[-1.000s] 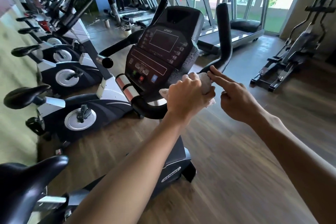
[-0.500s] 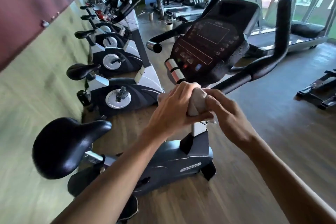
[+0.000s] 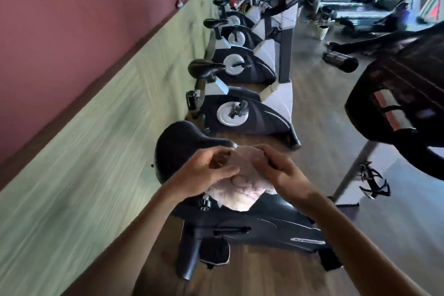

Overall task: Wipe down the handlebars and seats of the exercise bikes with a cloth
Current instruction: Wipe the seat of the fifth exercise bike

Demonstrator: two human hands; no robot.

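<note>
Bunching the cloth [image 3: 242, 190] just right of the seat [image 3: 182, 149], both my left hand [image 3: 206, 175] and right hand [image 3: 281, 175] pinch it; I'd refold to a fresh face, then wipe the seat front to back.

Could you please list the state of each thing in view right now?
Cloth: crumpled, held between both hands above the bike.
Left hand: grips the cloth.
Right hand: grips the cloth.
Nearest bike seat: bare, cloth not yet on it.
Console: blurred, state unclear.
</note>
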